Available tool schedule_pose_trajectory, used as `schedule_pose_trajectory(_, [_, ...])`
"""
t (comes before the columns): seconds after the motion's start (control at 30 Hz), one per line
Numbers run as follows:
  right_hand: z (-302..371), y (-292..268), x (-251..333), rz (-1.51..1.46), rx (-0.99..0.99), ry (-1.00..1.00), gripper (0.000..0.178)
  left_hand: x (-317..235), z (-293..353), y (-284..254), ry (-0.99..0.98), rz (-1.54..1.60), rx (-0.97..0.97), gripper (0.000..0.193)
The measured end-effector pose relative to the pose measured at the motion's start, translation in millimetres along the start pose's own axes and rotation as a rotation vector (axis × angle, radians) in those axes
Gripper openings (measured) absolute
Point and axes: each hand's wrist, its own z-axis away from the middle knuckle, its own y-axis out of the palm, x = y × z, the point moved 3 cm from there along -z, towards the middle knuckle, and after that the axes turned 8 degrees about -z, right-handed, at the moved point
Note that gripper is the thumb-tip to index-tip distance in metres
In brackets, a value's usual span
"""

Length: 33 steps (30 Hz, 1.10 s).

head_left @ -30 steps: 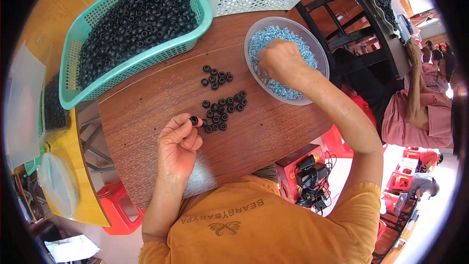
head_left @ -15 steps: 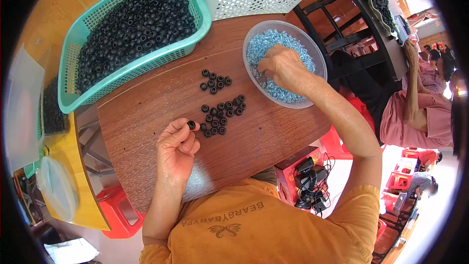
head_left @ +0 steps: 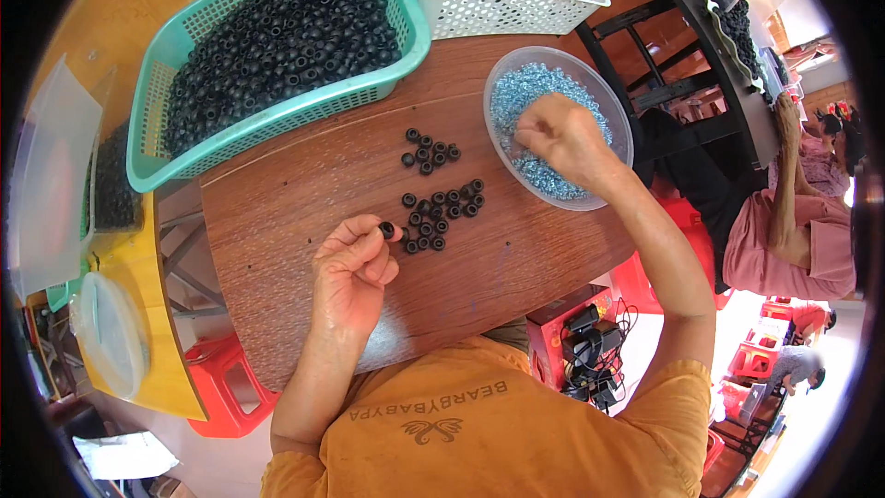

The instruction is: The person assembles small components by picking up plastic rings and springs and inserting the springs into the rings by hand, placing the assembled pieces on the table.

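My left hand pinches a small round black cap with a hollow middle between thumb and fingertips, just above the wooden tabletop. Beside it lies a loose cluster of similar black caps, and a smaller group sits farther off. Over a see-through plastic bowl on the right hovers my right hand, fingers drawn together; whatever is in them is too small to make out. Many tiny bluish translucent pieces fill the bowl.
A turquoise basket heaped with black caps stands at the far left, touching a white perforated basket. Red stools flank the table. Black adapters and cables lie by its right edge. Another person sits at the right.
My right hand has lifted slightly from among the bluish pieces, its fingertips pinched. My left hand still holds the black cap. The whole view has shifted a little.
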Motion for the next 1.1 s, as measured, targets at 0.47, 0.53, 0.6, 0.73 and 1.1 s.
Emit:
schedule_pose_trajectory(0.47, [35,91,92,-1.475,-0.075,0.397,0.012,-1,13,16,-0.019,-0.017,0.073,0.011])
schedule_pose_trajectory(0.53, [34,97,102,-1.560,-0.120,0.336,0.011,-3,15,16,-0.014,-0.033,0.045,0.012])
schedule_pose_trajectory(0.6, [36,109,102,-1.546,-0.137,0.289,0.010,-2,15,10,-0.006,-0.023,0.042,0.013])
schedule_pose_trajectory(0.73, [40,113,111,-1.468,-0.203,0.235,0.013,-4,17,5,0.025,-0.029,0.013,0.013])
schedule_pose_trajectory(1.1, [46,120,112,-1.174,-0.275,0.073,0.015,-2,18,2,0.005,0.077,0.005,0.013])
